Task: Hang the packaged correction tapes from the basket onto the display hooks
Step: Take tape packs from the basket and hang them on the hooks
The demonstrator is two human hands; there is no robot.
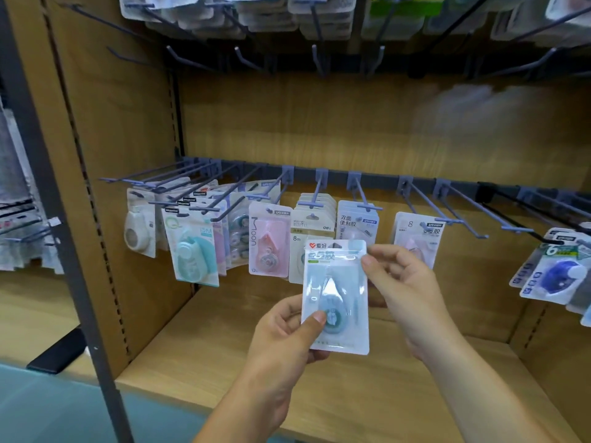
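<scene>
Pack (335, 295) of correction tape stands upright mid-frame, in front of the hook row. Left hand (281, 340) pinches its 7 o'clock corner, thumb on the front and fingers behind. Right hand (406, 289) pinches the edge at 2 o'clock between thumb and forefinger. Hooks (447, 220) jut out at 1 o'clock of the pack. Hung packs (195, 247) crowd the row from 10 to 12 o'clock. Wooden shelf (208, 346) lies at 6 o'clock.

Free lane: bare hooks (430, 204) right of centre, with open wood back panel (319, 123) above them. Left-centre hooks are jammed with hanging packs (192, 247), rod tips overlapping. Shelf board (208, 353) is open at lower centre. Upper hook row (316, 57) overhangs the top of frame. Grey upright (81, 282) walls off the left. Held correction tape pack (335, 295) fronts the centre hooks.
</scene>
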